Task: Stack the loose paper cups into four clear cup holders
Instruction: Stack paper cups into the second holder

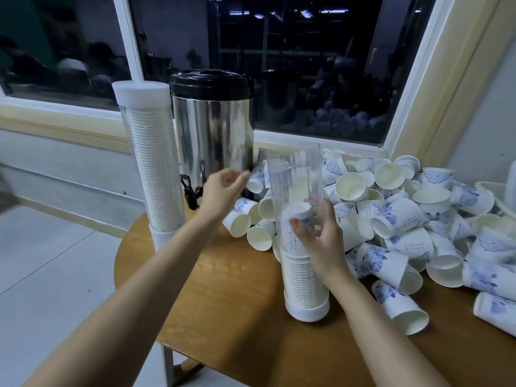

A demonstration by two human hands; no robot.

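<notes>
A clear cup holder stands upright on a white base at the table's middle, partly filled with stacked white paper cups. My right hand grips this tube at mid height, fingers curled round it. An upturned cup shows inside the tube just above my fingers. My left hand hovers left of the tube's upper part, fingers loosely curled and holding nothing I can make out. A second holder, capped in white and full of cups, stands at the table's left edge. Loose blue-patterned cups lie heaped to the right.
A steel drinks urn with a black lid and tap stands behind my left hand, against the window sill. The round wooden table has bare surface in front. A white tray edge shows at the far right.
</notes>
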